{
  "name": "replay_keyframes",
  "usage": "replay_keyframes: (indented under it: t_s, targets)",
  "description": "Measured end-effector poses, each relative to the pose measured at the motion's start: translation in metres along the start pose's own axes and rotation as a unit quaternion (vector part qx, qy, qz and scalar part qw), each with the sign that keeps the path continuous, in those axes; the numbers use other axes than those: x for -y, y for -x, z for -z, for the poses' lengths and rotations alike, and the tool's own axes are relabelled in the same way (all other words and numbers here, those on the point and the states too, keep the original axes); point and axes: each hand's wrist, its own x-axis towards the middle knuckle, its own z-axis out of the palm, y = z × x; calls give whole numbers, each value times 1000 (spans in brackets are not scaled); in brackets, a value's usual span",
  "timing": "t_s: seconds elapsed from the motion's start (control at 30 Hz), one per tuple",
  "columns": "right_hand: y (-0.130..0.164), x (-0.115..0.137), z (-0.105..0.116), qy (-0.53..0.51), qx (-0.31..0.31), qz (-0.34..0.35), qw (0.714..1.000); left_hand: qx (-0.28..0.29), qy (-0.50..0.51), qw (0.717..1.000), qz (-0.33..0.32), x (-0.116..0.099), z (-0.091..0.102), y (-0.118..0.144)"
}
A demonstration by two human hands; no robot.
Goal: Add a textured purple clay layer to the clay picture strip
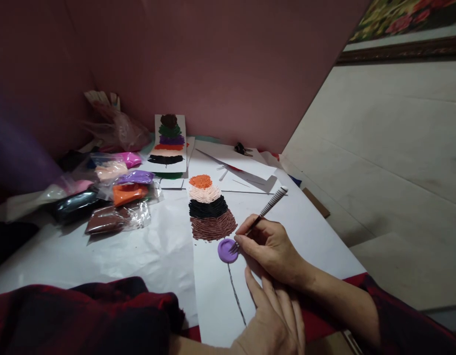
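My right hand (272,251) grips a thin tool with a striped handle (274,199), its fork-like tip pressed into a flat purple clay disc (226,251). The disc lies on a white paper strip (216,296), just below stacked textured clay bands: orange (200,181), peach (205,193), black (208,208) and brown (213,228). A thin black line (235,293) runs down the strip from the disc. My left hand (274,323) rests flat on the strip's lower end, fingers spread, holding nothing.
A card with similar coloured clay bands (169,143) leans on the pink wall. Several bags of coloured clay (117,197) lie at the left, with a crumpled plastic bag (117,128) behind. Loose white sheets (243,165) and a small black object (243,148) lie further back. Dark red cloth (83,315) covers the near edge.
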Motion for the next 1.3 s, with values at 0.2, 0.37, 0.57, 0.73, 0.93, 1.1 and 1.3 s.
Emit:
replay_keyframes:
  t_s: [0.2, 0.37, 0.57, 0.73, 0.93, 1.1, 1.3]
  targets:
    - [-2, 1, 3, 9, 16, -5, 1000, 1, -1, 1000, -5, 2, 2, 1]
    - [-3, 2, 5, 21, 10, -6, 1000, 11, -11, 1000, -8, 2, 2, 2]
    - [-7, 1, 8, -18, 18, -23, 999, 32, -35, 999, -5, 0, 2, 0]
    - [-10, -2, 11, -38, 23, -37, 998, 36, -50, 998, -4, -1, -1, 1]
    - [-15, -1, 15, -59, 37, -55, 996, -7, -13, 1000, 15, -7, -7, -4]
    - [-19, -4, 17, -52, 38, -39, 997, -107, 101, 983, 108, -13, -10, -11]
    - [-21, -8, 18, -42, 29, -38, 998, -142, 107, 977, 119, -9, -11, -8]
